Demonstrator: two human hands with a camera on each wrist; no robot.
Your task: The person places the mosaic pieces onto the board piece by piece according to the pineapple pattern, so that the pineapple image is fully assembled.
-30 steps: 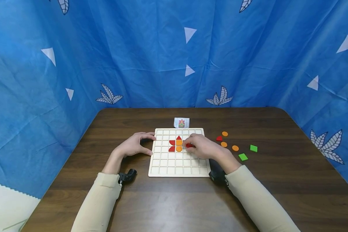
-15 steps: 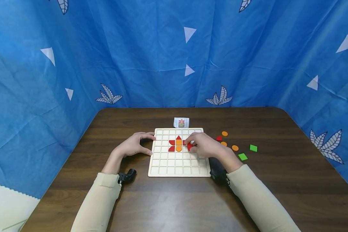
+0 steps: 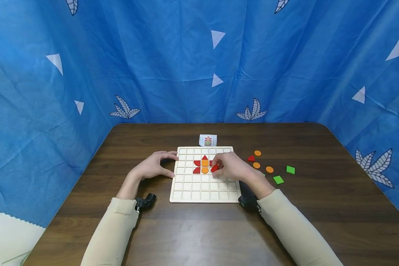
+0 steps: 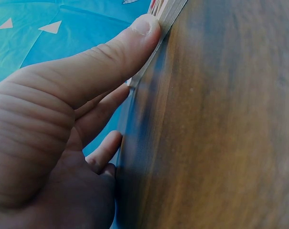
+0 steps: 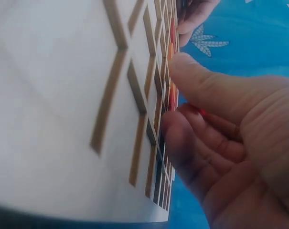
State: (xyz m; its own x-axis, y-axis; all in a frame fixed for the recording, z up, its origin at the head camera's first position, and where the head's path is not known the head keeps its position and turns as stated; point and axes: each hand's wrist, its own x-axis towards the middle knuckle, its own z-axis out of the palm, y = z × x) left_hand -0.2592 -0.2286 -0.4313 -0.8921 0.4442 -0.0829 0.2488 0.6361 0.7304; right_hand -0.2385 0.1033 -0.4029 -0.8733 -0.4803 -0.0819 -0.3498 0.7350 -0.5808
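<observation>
In the head view, a white board [image 3: 189, 187] with a grid of raised lines lies on the table. Near its middle sit a red triangle tile [image 3: 204, 157], an orange square tile [image 3: 204, 163], an orange round tile [image 3: 204, 170] and red tiles with a curved side [image 3: 197, 170]. My right hand [image 3: 232, 166] pinches a red tile [image 3: 214, 168] between thumb and fingers, low over the grid right of the orange round tile. Along the board's left edge, my left hand [image 3: 154, 165] rests with fingers and thumb spread, the thumb tip right at the edge in the left wrist view.
A small printed pattern card [image 3: 207, 140] lies just behind the board. To the right are loose orange round tiles [image 3: 269, 169], a red tile [image 3: 251, 158] and green square tiles [image 3: 290, 170]. Blue curtain [image 3: 173, 66] hangs around the brown table [image 3: 199, 229].
My right hand has drawn slightly back from the red tile now partly showing right of the orange square, and the pinched red tile has turned and shifted left. The left hand stays still.
</observation>
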